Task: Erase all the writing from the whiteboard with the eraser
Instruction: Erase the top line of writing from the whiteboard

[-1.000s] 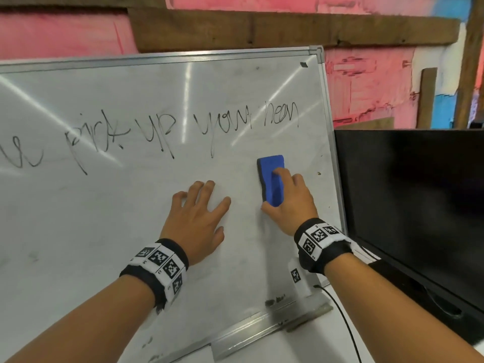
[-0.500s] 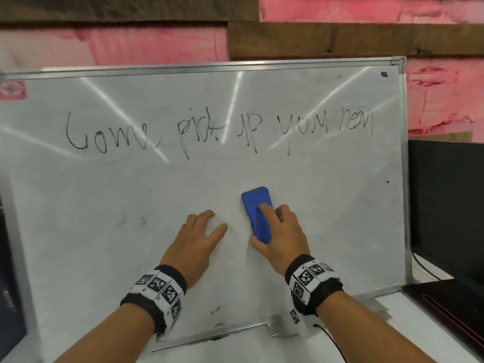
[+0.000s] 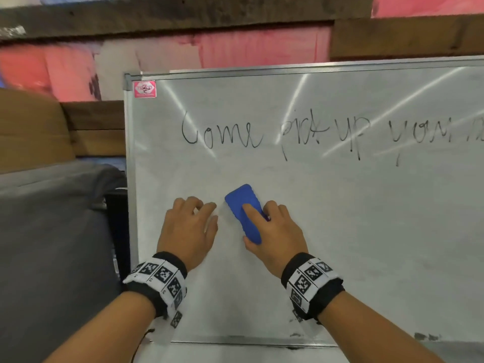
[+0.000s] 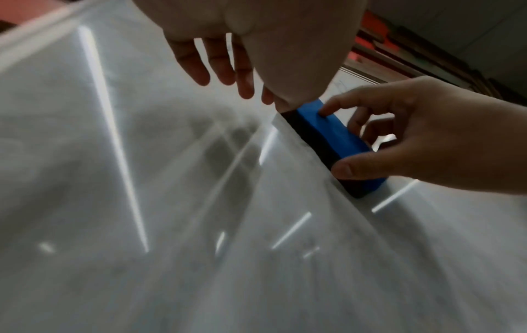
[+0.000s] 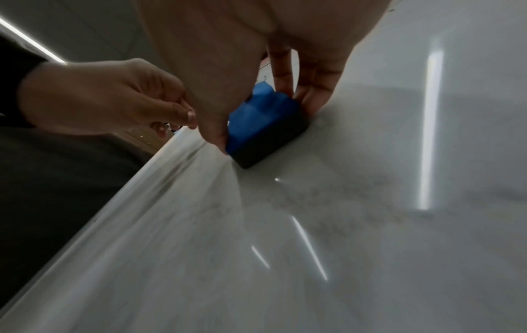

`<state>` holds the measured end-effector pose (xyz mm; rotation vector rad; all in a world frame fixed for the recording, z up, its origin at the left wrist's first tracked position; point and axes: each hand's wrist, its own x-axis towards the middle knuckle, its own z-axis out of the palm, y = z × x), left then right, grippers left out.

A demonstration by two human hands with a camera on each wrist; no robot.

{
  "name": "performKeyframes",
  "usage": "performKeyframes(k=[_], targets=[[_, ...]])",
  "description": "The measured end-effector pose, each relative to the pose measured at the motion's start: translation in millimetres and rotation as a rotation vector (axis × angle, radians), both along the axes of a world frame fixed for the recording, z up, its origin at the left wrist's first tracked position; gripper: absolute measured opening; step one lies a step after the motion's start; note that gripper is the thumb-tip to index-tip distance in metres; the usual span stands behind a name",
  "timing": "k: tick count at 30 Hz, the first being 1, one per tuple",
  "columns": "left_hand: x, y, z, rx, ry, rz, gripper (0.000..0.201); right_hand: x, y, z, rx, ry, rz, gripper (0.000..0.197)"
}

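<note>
The whiteboard point(image 3: 340, 231) carries one line of black writing point(image 3: 222, 134) near its top, running off the right of the head view. My right hand point(image 3: 272, 226) grips the blue eraser point(image 3: 243, 213) by its sides, index finger on its back, and holds its dark felt against the board below the word "Come". The right wrist view shows the eraser point(image 5: 262, 126) flat on the board. My left hand point(image 3: 188, 226) is just left of the eraser, fingers loosely curled, holding nothing. In the left wrist view its fingertips point(image 4: 222, 67) hang just off the board beside the eraser point(image 4: 333, 135).
The board's left frame edge point(image 3: 127, 179) is close to my left hand. Beyond it are a grey covered object point(image 3: 52, 231) and a cardboard box point(image 3: 28, 127). A metal tray point(image 3: 248, 343) runs along the board's bottom. A pink wall with wooden beams stands behind.
Both hands and the eraser have slid left along the board, from under the line's right end to under "Come". My left fingers went from flat on the board to loosely curled.
</note>
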<state>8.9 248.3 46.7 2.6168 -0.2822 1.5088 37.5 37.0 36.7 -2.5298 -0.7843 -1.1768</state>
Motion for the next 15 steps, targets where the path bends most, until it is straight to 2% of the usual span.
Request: performKeyframes(k=[4, 10, 15], targets=[[-1, 40, 25, -0.152, -0.012, 0.123, 0.032, 7, 22, 15, -0.03, -0.079, 0.042, 0.059], [7, 79, 62, -0.284, -0.018, 0.243, 0.047, 15, 51, 37, -0.046, -0.134, 0.062, 0.053], [23, 95, 78, -0.626, 0.047, 0.133, 0.053, 20, 70, 52, -0.029, -0.16, 0.091, 0.05]])
